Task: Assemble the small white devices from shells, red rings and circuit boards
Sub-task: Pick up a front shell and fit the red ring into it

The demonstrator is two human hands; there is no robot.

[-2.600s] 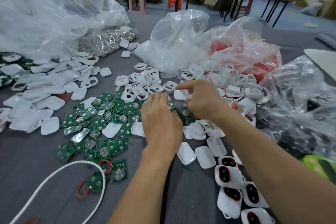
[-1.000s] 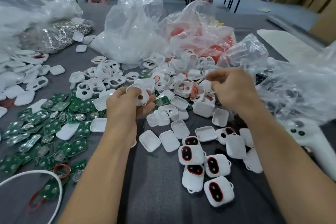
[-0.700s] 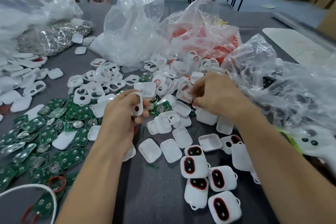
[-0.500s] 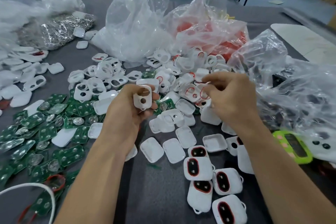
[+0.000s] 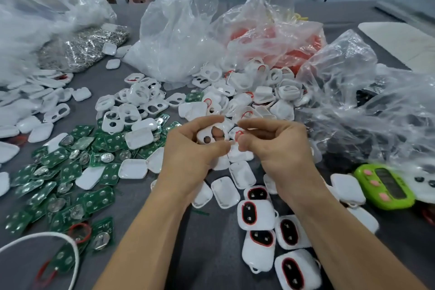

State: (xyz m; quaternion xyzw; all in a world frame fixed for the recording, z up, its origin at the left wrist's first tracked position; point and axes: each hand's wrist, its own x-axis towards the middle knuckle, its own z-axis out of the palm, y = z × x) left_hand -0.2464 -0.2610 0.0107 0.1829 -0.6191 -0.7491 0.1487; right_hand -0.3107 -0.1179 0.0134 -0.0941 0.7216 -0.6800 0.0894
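My left hand [image 5: 188,155] grips a white shell with two holes [image 5: 211,135] above the middle of the table. My right hand [image 5: 275,148] pinches a thin red ring [image 5: 239,134] right beside that shell, almost touching it. Green circuit boards [image 5: 70,172] lie scattered to the left. More holed white shells [image 5: 136,103] pile up behind my hands. Several finished white devices with red-rimmed black buttons [image 5: 256,214] lie at the lower right.
Clear plastic bags [image 5: 179,30] stand at the back, one with red rings [image 5: 282,40]. A crinkled bag [image 5: 376,110] lies right. A green timer [image 5: 386,186] sits at the right edge. A white cord [image 5: 47,240] loops at lower left. Plain white back shells [image 5: 23,110] lie far left.
My two hands have come together at the centre. The right hand picked a red ring out of the pile and brought it up to the shell in my left hand.
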